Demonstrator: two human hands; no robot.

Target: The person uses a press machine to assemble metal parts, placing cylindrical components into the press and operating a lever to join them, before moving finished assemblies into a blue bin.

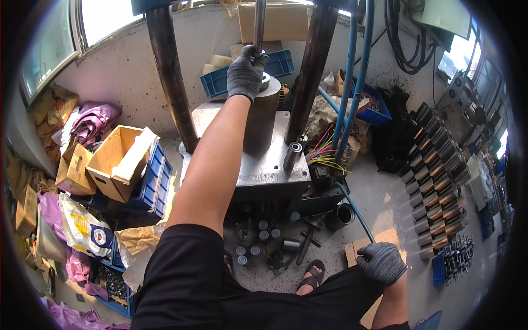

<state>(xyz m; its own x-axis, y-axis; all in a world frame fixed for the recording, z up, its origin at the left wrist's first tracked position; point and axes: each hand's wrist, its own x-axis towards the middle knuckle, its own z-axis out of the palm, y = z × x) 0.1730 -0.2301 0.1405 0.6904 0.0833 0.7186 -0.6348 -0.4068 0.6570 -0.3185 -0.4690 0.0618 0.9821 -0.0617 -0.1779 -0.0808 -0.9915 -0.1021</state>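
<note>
My left hand [247,74], in a grey glove, reaches forward over the machine's metal bed [264,170]. Its fingers are closed at the lower end of an upright steel rod [260,25]; whatever they hold there is hidden. Just under that hand stands a thick dark metal cylinder [259,124] with a light ring [264,82] on top. Low on the right, my gloved right hand [383,263] is closed round the end of a thin blue lever [356,212]. A short metal sleeve [293,155] stands on the bed's right corner.
Dark columns [171,77] [312,77] flank the bed. Small cylinders [263,225], a hammer [307,242] and a metal tube [339,217] lie on the floor. Stacked metal tubes [434,187] line the right. Cardboard boxes [118,162] and blue crates [157,184] crowd the left.
</note>
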